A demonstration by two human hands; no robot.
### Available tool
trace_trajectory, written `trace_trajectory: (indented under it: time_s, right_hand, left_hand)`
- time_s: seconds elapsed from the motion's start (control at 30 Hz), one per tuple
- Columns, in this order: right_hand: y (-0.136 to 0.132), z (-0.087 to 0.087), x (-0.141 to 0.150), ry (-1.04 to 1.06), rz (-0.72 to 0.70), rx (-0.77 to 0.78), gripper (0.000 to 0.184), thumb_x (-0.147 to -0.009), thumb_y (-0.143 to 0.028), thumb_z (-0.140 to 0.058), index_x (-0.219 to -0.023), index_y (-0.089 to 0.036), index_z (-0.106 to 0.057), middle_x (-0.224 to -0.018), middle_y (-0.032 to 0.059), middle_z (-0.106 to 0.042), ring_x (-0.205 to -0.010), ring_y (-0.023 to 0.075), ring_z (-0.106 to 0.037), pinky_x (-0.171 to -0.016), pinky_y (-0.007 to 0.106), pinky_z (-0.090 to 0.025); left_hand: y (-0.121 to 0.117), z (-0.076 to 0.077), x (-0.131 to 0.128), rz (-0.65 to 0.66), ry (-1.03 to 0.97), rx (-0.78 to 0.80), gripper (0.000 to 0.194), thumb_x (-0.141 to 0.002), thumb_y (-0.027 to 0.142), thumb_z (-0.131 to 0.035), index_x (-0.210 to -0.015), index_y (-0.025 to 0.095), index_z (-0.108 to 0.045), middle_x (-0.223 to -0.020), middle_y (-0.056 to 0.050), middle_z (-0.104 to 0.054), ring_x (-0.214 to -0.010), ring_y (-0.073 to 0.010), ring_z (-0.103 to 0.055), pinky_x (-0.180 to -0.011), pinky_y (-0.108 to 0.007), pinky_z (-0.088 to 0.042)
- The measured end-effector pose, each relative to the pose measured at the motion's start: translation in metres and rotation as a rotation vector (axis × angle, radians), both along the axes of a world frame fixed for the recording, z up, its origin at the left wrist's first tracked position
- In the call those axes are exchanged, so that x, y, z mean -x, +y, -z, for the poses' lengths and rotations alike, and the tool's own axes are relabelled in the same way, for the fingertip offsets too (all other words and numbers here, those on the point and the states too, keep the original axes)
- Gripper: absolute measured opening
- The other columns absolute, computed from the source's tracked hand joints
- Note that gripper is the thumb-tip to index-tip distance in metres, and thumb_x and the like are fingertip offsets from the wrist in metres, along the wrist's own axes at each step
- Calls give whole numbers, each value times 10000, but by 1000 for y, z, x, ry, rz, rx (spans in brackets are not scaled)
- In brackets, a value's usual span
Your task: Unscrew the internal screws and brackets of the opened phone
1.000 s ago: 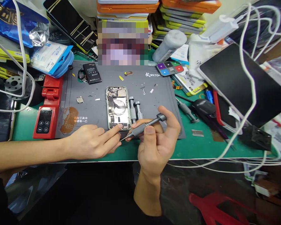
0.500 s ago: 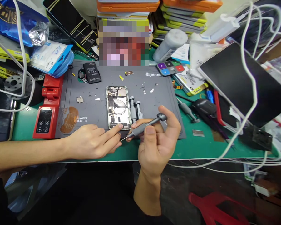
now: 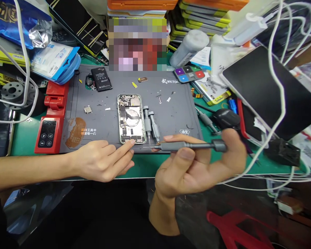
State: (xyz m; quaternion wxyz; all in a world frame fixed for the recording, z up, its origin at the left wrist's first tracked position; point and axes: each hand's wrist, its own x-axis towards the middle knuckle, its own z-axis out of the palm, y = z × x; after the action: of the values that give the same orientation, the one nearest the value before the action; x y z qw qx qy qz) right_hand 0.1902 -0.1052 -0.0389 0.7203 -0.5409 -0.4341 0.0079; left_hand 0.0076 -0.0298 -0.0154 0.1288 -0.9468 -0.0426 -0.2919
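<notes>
An opened phone (image 3: pixel 131 119) lies on the grey work mat, its inner parts showing. My left hand (image 3: pixel 107 160) comes in from the left, its index finger stretched out and its tip touching the phone's bottom end. Its other fingers are loosely bent near the mat's front edge, with nothing visible in them. My right hand (image 3: pixel 194 166) grips a grey screwdriver (image 3: pixel 171 146), held almost level right of the phone, with the thin tip pointing left and the little finger by the end cap. Two more grey screwdrivers (image 3: pixel 154 128) lie beside the phone's right side.
A black battery (image 3: pixel 101 79) and small loose parts lie on the grey mat (image 3: pixel 114 128). On the left stands a red device (image 3: pixel 47 135) with buttons. To the right are a black flat panel (image 3: pixel 272 93), a white cable (image 3: pixel 280 90) and a grey bottle (image 3: pixel 189 48). Boxes are stacked behind.
My right hand has swung the screwdriver from a slant to nearly level and moved right, its tip leaving my left fingertips. My left hand stays at the phone's bottom end.
</notes>
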Motion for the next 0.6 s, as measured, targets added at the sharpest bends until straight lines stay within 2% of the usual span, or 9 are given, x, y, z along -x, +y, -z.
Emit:
trace_trajectory:
  time_s: [0.03,0.1,0.2,0.37,0.47,0.6]
  right_hand:
    - [0,1,-2,-55,62,-27,477,-969,-300,-666,-1429,-402,-592,-1300,49,-589,-727,138,-733,-719,400,-674]
    - [2,3,-7,-163,85,-45,532,-934,-292,-717,-1438,-399,-586,-1390,64,-532,-779,173,-765,-746,433,-680]
    - [9,6,-15,-365,-28,-66,559,-944,-227,-680,-1473,-359,-553,-1184,54,-610,-795,185,-754,-690,409,-689]
    - [21,9,-23,-553,-196,-33,650,-967,-138,-601,-1569,-300,-419,-1205,77,-594,-834,160,-729,-656,355,-686]
    - [21,9,-23,-593,-219,-26,642,-975,-127,-596,-1574,-250,-400,-1147,70,-606,-821,162,-735,-677,364,-687]
    - [21,8,-22,-616,-200,-1,625,-996,-147,-573,-1578,-278,-383,-1162,76,-607,-821,156,-731,-672,350,-683]
  left_hand:
    - [0,0,0,26,2,0,244,-971,316,-710,-986,87,-793,-1133,-164,-797,-530,-76,-602,-412,-231,-412]
    - [0,-1,1,98,-1,6,250,-964,327,-720,-972,91,-800,-1114,-166,-801,-529,-76,-603,-398,-225,-401]
    - [1,-1,1,175,-15,33,236,-965,328,-710,-916,119,-808,-1048,-141,-816,-528,-75,-605,-387,-213,-392]
    - [0,2,0,195,-11,87,241,-975,326,-684,-898,134,-809,-906,-86,-816,-547,-89,-625,-395,-227,-406]
    - [-1,4,0,203,-9,106,265,-986,348,-673,-911,132,-807,-843,-71,-799,-532,-92,-614,-387,-234,-399]
    - [-2,4,1,192,21,113,272,-992,363,-675,-893,143,-799,-844,-60,-791,-538,-93,-618,-390,-234,-411]
